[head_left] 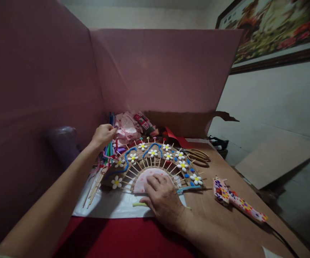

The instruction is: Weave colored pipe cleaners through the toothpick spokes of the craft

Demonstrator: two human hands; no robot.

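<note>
A half-round handmade fan (153,153) lies before me, made of brown cord over thin sticks. White clay daisies, blue dots and wavy blue lines decorate it. My right hand (163,200) rests on its pink-dotted white centre (141,182), fingers laid over it and thumb at the lower edge. Near that thumb is a yellow-green strip (139,204), and a blue strip (188,189) runs along the fan's right base. My left hand (104,135) is raised beyond the fan's upper left, fingers closed; whatever they pinch is hidden.
A flower-patterned glue gun (235,200) with a black cord lies right on the brown board. Scissors (199,156) and red paper (175,137) sit behind the fan. Pink crumpled material (126,127) and thin wooden sticks (94,190) lie left. Pink panels (157,71) stand around the back and left.
</note>
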